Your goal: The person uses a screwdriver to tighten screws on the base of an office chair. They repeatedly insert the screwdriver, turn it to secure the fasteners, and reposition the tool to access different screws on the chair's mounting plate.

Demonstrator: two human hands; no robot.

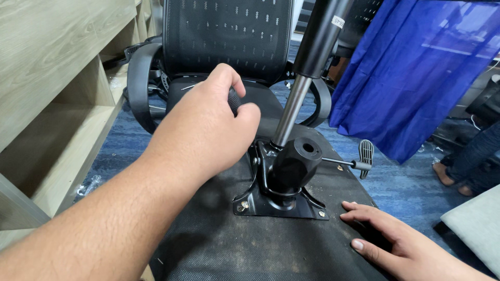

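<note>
A black rubber-gripped handle [234, 100] is gripped by the left hand [208, 130] above the black metal seat mechanism [284, 179]; the right hand [388, 239] is laid flat, fingers spread, on the upturned black fabric seat underside [229, 244], the steel gas cylinder [304, 73] not yet freed.

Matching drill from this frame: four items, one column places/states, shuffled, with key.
1. left hand
2. right hand
3. gas cylinder
4. lever paddle

A. flat on the upturned seat underside
B. tilted, rising from the black mechanism plate
C. fisted round a black grip
D. at the end of a thin rod, right of the plate

Pairs: 1-C, 2-A, 3-B, 4-D
</note>
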